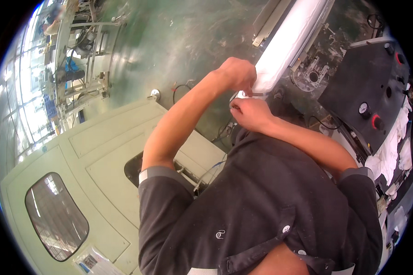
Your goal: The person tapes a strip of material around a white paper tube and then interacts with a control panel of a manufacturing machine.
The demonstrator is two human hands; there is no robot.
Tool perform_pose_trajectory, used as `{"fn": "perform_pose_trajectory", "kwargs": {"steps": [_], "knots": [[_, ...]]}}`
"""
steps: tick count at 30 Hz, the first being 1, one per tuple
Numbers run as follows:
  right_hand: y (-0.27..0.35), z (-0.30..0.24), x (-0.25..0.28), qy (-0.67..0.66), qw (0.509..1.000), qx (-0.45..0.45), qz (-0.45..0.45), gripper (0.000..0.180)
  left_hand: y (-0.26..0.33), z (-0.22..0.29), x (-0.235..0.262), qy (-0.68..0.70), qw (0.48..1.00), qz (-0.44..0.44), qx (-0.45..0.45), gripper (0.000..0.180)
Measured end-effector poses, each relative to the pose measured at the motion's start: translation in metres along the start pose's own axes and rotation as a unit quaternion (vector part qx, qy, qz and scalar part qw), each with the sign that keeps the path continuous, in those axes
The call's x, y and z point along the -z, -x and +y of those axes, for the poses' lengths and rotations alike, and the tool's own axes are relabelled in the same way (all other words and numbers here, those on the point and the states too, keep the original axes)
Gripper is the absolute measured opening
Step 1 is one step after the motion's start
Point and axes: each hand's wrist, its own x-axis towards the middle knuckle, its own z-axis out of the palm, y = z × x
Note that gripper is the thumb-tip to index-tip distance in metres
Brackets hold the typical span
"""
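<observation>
Fingers of left hand [238,74] and right hand [253,114] curl near the white roll's [287,43] end, grip unclear; it seems in place, its end apparently unfinished.

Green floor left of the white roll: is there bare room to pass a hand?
Yes: the green floor looks open between the machine frame, pale green cabinet and white roll. Crowded: the roll's near end, with left hand and right hand, and toward the black control panel, among metal parts.
</observation>
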Motion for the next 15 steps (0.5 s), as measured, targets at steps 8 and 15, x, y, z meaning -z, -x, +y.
{"fn": "perform_pose_trajectory", "kwargs": {"steps": [8, 15], "knots": [[0.013, 0.009, 0.021, -0.053, 0.998, -0.032, 0.029, 0.021, 0.011, -0.007, -0.016, 0.036, 0.998, 0.04, -0.009, 0.02], [0.029, 0.041, 0.049, -0.081, 0.986, -0.124, 0.076, 0.023, 0.004, -0.01, -0.009, 0.096, 0.991, 0.09, -0.014, 0.024]]}}
